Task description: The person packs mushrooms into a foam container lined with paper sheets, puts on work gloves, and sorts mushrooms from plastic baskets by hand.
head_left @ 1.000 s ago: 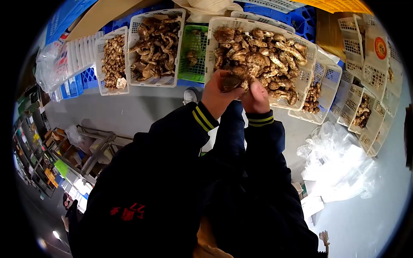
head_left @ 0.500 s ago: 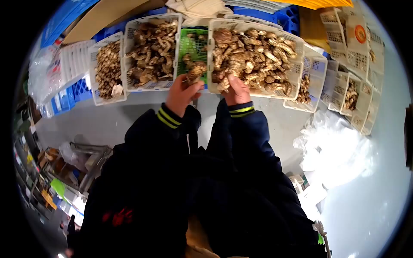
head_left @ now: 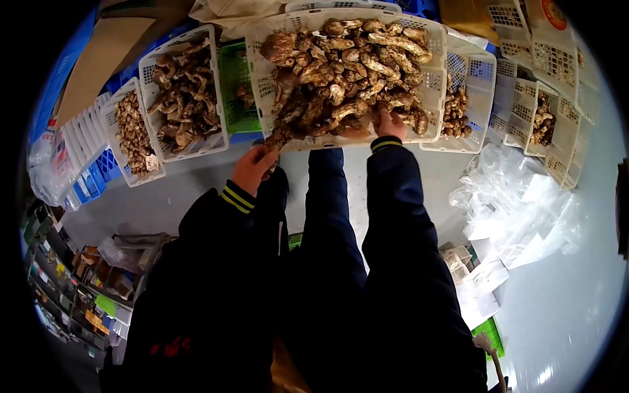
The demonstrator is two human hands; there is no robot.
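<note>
A large white crate (head_left: 434, 124) full of brown, knobbly mushrooms (head_left: 347, 72) lies in front of me. My left hand (head_left: 254, 168) is closed on the stem end of a mushroom (head_left: 279, 136) at the crate's front left corner. Inside the front right part of the same crate, my right hand (head_left: 391, 124) reaches down with its fingers bent round a mushroom among the pile. The fingertips there are partly hidden. Just left of the big crate is a green basket (head_left: 230, 78) with a few mushrooms in it.
Left of the green basket stand a white crate of darker mushrooms (head_left: 187, 98) and a narrow crate of small mushrooms (head_left: 133, 131). More white crates (head_left: 481, 98) are at the right. Clear plastic sheeting (head_left: 517, 203) lies on the floor; a metal cart (head_left: 141, 242) stands lower left.
My view has swung right, so the crates sit further left. My right hand has moved from the big crate's left front corner to its front right part. My left hand still holds a mushroom.
</note>
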